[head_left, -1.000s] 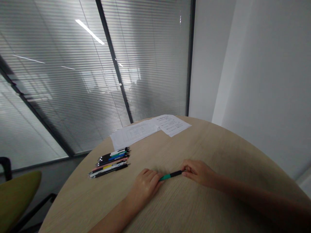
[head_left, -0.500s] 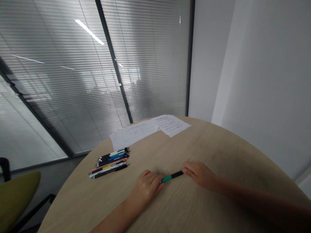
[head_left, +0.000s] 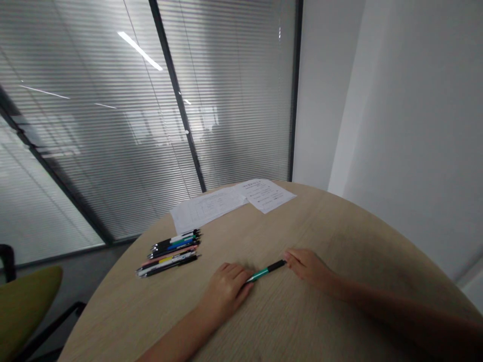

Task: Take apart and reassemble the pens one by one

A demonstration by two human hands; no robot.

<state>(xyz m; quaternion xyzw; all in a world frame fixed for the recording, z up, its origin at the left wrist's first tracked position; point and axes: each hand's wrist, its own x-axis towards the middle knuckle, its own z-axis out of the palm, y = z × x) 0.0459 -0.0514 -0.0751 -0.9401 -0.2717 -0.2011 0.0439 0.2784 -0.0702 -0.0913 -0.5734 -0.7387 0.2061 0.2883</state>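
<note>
A green and black pen (head_left: 266,271) spans the gap between my hands, just over the wooden table (head_left: 324,226). My left hand (head_left: 228,285) is closed on the pen's green end, with thumb and fingers pressed together. At the black end, my right hand (head_left: 304,265) pinches the tip, which its fingers hide. To the left of my left hand lies a row of several pens (head_left: 171,253), side by side, in black, white, blue, green, pink and yellow.
Printed paper sheets (head_left: 211,206) lie at the table's far edge, one overlapping another. A green chair (head_left: 30,296) stands at the left. Beyond the table are a glass partition with blinds (head_left: 241,100) and a white wall (head_left: 415,125).
More of the pen's green part shows between my hands. Its black end has risen slightly with my right hand. The row of pens has stayed put.
</note>
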